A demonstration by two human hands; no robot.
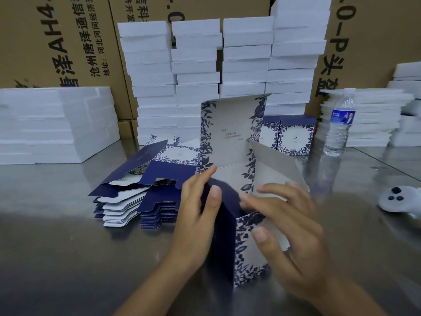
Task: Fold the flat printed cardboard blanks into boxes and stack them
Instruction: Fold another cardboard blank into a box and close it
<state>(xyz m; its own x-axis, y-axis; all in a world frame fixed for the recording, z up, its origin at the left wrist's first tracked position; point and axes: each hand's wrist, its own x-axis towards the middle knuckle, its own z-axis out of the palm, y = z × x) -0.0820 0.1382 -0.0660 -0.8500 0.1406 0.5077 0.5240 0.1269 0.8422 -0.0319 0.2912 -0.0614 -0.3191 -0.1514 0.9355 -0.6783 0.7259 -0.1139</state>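
Left hand and right hand curl fingers round the half-folded box: probably light, stiff card, best held by its walls.

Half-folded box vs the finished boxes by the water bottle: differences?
The half-folded box is open, lid panel upright and a side flap sticking out; the finished boxes are closed.
The half-folded box is gripped by the left hand and right hand near the front of the table; the finished boxes stand untouched further back, beside the water bottle.
Shared: the same navy and white leaf print.
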